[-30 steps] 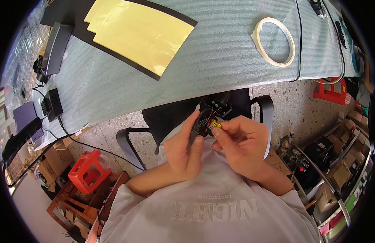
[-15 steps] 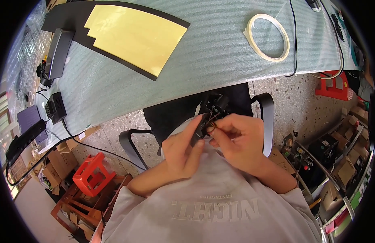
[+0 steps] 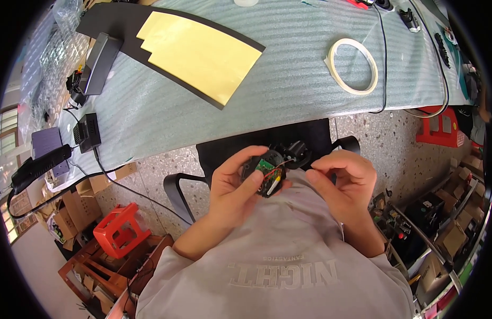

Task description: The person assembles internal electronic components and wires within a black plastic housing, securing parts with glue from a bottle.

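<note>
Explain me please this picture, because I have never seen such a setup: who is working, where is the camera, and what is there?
No machine here: these are a person's bare hands. A fisheye camera on the head looks down, so straight edges look bent. The left hand holds a round black housing with a green circuit board inside. The right hand is beside it; whether it pinches anything is unclear. On the foam-covered table lie a tape roll and a yellow sheet.
</note>
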Motion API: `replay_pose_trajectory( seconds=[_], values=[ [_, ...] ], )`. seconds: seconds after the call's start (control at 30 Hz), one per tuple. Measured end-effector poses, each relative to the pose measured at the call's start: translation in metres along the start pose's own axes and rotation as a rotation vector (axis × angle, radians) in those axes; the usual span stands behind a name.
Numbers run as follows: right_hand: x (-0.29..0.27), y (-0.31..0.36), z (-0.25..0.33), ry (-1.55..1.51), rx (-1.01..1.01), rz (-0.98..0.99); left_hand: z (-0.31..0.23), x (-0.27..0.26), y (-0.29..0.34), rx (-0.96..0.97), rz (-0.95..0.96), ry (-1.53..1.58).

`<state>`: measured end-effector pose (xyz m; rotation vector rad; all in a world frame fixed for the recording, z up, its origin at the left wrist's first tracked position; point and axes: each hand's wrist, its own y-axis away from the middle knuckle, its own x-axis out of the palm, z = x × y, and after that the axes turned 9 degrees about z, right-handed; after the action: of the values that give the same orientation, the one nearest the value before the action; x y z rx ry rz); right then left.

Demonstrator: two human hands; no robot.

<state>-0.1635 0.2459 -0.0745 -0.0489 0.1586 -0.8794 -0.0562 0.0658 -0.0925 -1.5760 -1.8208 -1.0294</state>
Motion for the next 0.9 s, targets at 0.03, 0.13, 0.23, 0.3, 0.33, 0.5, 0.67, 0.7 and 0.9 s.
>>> replay_pose_trajectory(
  seconds=[0.03,0.13,0.23,0.3,0.33,0.5,0.67,0.7,0.9],
  values=[
    [-0.001,-0.001,-0.001,0.046,0.003,0.026,0.002,0.000,0.001,0.014,0.003,-0.029],
    [0.001,-0.004,0.006,0.139,-0.046,0.089,0.007,-0.006,0.003,0.062,0.050,-0.078],
    [0.009,-0.005,0.017,0.218,-0.137,0.155,0.008,-0.005,0.008,0.146,0.069,-0.201],
    [0.016,0.000,0.018,0.223,-0.161,0.144,0.009,-0.004,0.010,0.196,0.049,-0.302],
    [0.017,0.000,0.022,0.199,-0.139,0.183,0.009,-0.002,0.011,0.260,0.053,-0.439],
    [0.032,0.005,0.013,0.027,-0.031,0.058,0.008,-0.003,0.015,0.419,0.130,-0.785],
    [0.033,0.003,0.017,0.058,-0.065,0.021,0.009,-0.004,0.010,0.576,0.109,-0.934],
    [0.032,0.004,0.019,0.193,-0.103,0.032,0.008,-0.005,0.011,0.574,0.109,-0.934],
    [0.037,0.003,0.021,0.482,-0.267,0.059,0.011,-0.003,0.011,0.580,0.047,-1.088]
  ],
)
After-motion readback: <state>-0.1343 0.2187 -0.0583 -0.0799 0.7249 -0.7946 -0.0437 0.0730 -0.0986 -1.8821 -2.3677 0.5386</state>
